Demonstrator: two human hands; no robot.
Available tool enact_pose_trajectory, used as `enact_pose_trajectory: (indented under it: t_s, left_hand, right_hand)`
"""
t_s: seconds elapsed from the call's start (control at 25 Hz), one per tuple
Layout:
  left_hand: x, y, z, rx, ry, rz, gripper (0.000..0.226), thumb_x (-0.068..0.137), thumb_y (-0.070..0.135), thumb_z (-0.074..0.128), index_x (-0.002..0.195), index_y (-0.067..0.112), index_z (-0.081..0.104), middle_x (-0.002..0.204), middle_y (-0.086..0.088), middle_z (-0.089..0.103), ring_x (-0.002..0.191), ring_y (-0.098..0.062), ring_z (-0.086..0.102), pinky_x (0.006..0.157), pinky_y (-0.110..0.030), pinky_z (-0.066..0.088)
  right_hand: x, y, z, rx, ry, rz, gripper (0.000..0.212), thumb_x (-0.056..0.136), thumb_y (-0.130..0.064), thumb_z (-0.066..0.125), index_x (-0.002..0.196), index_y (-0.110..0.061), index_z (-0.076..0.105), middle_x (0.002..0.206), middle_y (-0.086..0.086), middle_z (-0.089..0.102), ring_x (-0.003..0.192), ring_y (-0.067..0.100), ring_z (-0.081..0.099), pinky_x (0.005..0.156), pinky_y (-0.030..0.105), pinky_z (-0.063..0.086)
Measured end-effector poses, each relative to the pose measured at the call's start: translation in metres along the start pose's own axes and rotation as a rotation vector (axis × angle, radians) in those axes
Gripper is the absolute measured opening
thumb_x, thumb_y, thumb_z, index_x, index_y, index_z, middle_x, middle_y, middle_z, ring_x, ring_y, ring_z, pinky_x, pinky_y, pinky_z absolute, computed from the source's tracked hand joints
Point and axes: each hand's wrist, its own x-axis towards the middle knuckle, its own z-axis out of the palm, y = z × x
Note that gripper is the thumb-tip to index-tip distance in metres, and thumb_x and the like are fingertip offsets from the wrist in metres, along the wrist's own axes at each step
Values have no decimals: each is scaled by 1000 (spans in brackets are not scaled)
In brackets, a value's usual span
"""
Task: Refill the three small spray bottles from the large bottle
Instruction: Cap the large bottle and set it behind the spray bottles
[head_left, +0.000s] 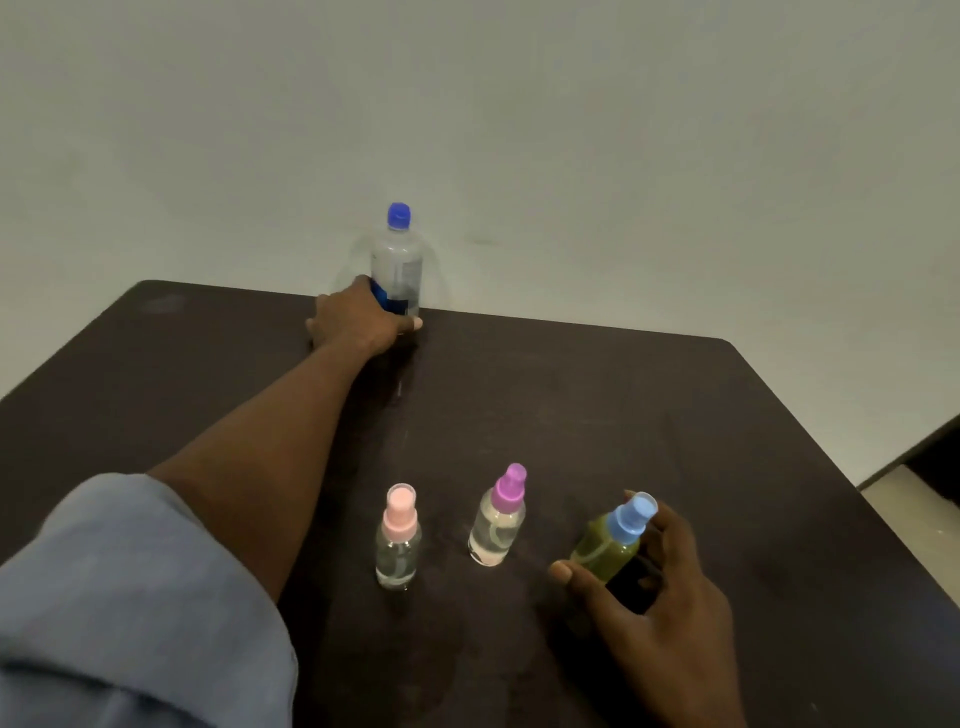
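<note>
L hand (363, 317): grip clamped on the lower body of the large bottle (397, 260), over its dark blue label band. Thumb tip shows at the 3 o'clock side of the base; the other fingers are hidden behind the hand. The arm is stretched out long, w/ a grey-blue sleeve (130, 597) rolled above the elbow.

R hand (660, 597): grip curled round the blue-cap spray bottle (605, 551), partly closed. Thumb sits low at the btl's 8 o'clock side, fingers wrap behind the neck and cap.

Large bottle: clear thin plastic, ribbed cylinder w/ a rounded shoulder and a bright blue screw cap, on. It stands upright at 12 o'clock on the tabletop (571, 405), at the far edge against the pale wall (519, 104).

Small btls: round clear plastic, each w/ a pump-spray top under a see-through overcap, in a row at the 6 o'clock side.
- pink-cap spray bottle (397, 551), at 6 o'clock: contents colourless.
- purple-cap spray bottle (496, 525), just to its right: contents pale, faint pink at the base.
- Blue-cap one, at 5 o'clock: yellow-green contents.

All three stand apart from each other. Tabletop: dark brown, matte, rounded corners.
</note>
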Motion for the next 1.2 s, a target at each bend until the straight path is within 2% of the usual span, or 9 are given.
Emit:
enact_pose_trajectory:
  t_s: [0.16, 0.28, 0.36, 0.44, 0.52, 0.72, 0.84, 1.04, 1.2]
  left_hand:
    - [-15, -4, -8, -95, -42, -41, 103, 72, 64, 86, 150, 15, 39, 145, -13, 55, 138, -38, 48, 112, -53, 44]
    - [-70, -8, -35, -335, -110, -123, 77, 81, 46, 85, 142, 12, 52, 143, -13, 58, 128, -32, 57, 103, -44, 51]
    - [-128, -17, -58, -504, -201, -104, 47, 88, 56, 75, 119, 20, 70, 124, -4, 70, 102, -24, 70, 83, -43, 60]
    - [-194, -35, -82, -544, -134, -44, 61, 85, 84, 54, 100, 29, 76, 102, 8, 77, 67, -13, 70, 58, -34, 51]
    - [-258, -49, -101, -640, -83, -30, 76, 77, 98, 41, 101, 36, 77, 104, 12, 77, 51, -11, 60, 51, -30, 42]
    - [-321, -42, -97, -514, -255, 63, 82, 65, 70, 82, 138, 48, 53, 124, 27, 64, 67, -5, 67, 51, -20, 50]
    - [-320, -28, -75, -453, -285, 114, 88, 71, 51, 91, 146, 45, 45, 129, 20, 62, 78, -13, 70, 65, -31, 58]
    - [-306, -12, -50, -486, -292, 118, 88, 67, 41, 96, 142, 43, 50, 112, 16, 70, 79, -11, 68, 64, -29, 57]
    - [-286, -2, -37, -494, -319, 179, 58, 72, 28, 95, 118, 45, 64, 92, 10, 75, 64, -10, 70, 48, -17, 50]
  right_hand:
    - [-1, 2, -1, -27, -10, -34, 81, 56, -82, 80, 126, -73, 40, 118, -45, 61, 107, -21, 58, 83, 16, 47]
    - [-3, 1, -3, -12, -11, -34, 72, 65, -73, 80, 127, -69, 43, 120, -40, 63, 108, -17, 61, 86, 23, 53]
    - [-4, 1, -4, -12, -30, -57, 67, 71, -69, 78, 126, -70, 41, 121, -42, 62, 110, -15, 61, 87, 19, 51]
    - [-2, 3, -2, -34, -48, -90, 66, 73, -68, 75, 128, -68, 39, 118, -51, 56, 111, -20, 58, 85, 12, 47]
    - [-3, 4, -3, -38, -50, -100, 67, 75, -69, 72, 134, -62, 41, 114, -57, 53, 110, -25, 54, 82, 7, 43]
    - [-7, 5, -3, -24, -78, -103, 47, 89, -44, 74, 115, -71, 46, 107, -38, 66, 99, -15, 64, 75, 11, 48]
    - [-6, 4, -4, -2, -125, -88, 46, 90, -35, 76, 118, -63, 53, 108, -36, 68, 99, -12, 66, 80, 18, 53]
    - [3, -1, 2, 76, -233, -55, 45, 91, -22, 78, 128, -38, 59, 111, -17, 73, 103, 1, 71, 91, 39, 63]
    - [10, -14, 17, 53, -291, -125, 54, 87, -25, 84, 133, -34, 57, 110, -14, 73, 98, 3, 71, 85, 32, 62]
